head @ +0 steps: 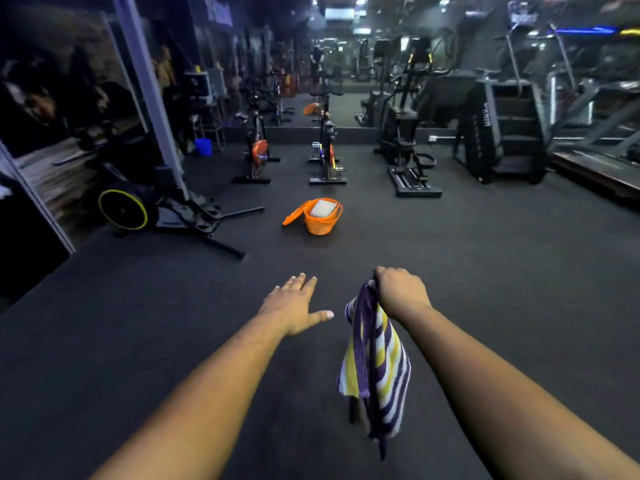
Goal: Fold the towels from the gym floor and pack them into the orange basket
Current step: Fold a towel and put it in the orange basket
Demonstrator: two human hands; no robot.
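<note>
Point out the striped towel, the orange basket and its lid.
striped towel (377, 362), head view, on the hanging middle of the cloth.
orange basket (320, 226), head view, on its front wall.
lid (293, 213), head view, on the flat face leaning at the basket's left.

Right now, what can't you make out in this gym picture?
- Head view: the right hand's fingers, curled away behind its own back around the striped towel.
- What lies under the pale folded towel in the orange basket: hidden by the basket wall.
- The far machines: blurred and dim.
</note>
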